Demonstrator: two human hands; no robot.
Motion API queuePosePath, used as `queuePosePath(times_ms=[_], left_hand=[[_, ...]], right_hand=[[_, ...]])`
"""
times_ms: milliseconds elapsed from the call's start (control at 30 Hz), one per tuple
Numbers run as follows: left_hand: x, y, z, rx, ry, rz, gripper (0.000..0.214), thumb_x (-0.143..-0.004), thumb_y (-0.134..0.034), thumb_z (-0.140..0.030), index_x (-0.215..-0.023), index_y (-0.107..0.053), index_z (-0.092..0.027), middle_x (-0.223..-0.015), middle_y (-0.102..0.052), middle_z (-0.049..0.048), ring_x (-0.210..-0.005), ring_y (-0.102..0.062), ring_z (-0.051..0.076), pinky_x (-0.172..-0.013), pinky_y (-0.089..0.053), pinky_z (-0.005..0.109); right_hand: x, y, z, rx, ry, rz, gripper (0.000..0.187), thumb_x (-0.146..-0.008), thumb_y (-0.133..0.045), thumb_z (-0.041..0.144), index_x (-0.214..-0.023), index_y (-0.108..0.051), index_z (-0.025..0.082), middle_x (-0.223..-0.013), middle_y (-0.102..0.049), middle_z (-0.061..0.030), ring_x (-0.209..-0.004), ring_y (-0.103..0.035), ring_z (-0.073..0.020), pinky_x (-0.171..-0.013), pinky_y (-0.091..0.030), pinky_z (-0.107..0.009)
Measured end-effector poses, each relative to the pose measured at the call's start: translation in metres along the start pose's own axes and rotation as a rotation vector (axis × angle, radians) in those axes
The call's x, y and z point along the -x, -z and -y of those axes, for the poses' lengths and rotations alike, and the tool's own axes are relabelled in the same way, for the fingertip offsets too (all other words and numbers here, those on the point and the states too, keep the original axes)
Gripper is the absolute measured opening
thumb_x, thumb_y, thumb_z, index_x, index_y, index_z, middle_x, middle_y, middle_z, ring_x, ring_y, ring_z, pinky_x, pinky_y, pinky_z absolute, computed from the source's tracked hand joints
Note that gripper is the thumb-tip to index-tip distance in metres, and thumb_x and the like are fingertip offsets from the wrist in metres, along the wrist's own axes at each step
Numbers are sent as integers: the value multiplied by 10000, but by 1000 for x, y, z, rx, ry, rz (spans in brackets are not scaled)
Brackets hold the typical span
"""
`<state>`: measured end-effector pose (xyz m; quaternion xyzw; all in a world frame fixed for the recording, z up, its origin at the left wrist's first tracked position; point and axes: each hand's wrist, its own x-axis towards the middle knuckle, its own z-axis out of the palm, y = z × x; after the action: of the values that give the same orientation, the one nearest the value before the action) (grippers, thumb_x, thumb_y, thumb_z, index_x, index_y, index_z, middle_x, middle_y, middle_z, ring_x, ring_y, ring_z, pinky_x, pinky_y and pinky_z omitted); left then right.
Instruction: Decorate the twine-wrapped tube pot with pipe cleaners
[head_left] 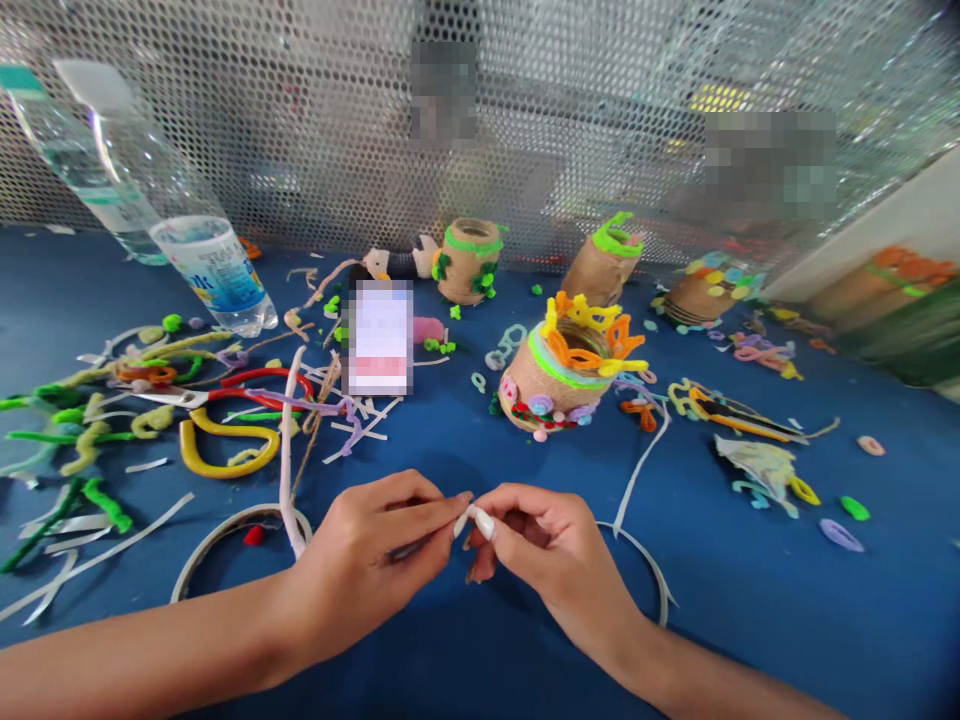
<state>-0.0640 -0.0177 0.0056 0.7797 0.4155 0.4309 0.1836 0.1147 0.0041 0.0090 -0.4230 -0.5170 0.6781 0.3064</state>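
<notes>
My left hand (375, 560) and my right hand (540, 550) meet low in the middle of the head view, over the blue table (750, 600). Both pinch a small white piece (466, 516) between thumb and fingertips; it looks like the end of a white pipe cleaner or strip. A white pipe cleaner (286, 460) rises beside my left wrist, and a thin white strip (645, 470) curves past my right hand. Just behind my hands stands a twine-wrapped jar (570, 375) decorated with orange, yellow and green pipe cleaners.
Red-handled scissors (240, 392), a yellow loop (225, 445) and green pipe cleaner scraps (82, 440) litter the left side. A plastic water bottle (150, 210) lies tilted at back left. Further decorated jars (469, 260) stand before a perforated metal screen (300, 120). A tape ring (217, 545) lies near my left forearm.
</notes>
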Motion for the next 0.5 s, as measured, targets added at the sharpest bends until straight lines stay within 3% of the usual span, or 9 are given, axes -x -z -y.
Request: queuePosePath(times_ms=[500], left_hand=[[5, -1, 1, -209, -118, 4, 251, -878, -517, -96, -1083, -643, -167, -798, -664, 39, -657, -624, 99, -601, -511, 186]], right_hand=[[0, -1, -2, -34, 1, -10, 199, -791, -668, 347, -780, -689, 150, -570, -670, 6, -534, -646, -114, -565, -535, -211]])
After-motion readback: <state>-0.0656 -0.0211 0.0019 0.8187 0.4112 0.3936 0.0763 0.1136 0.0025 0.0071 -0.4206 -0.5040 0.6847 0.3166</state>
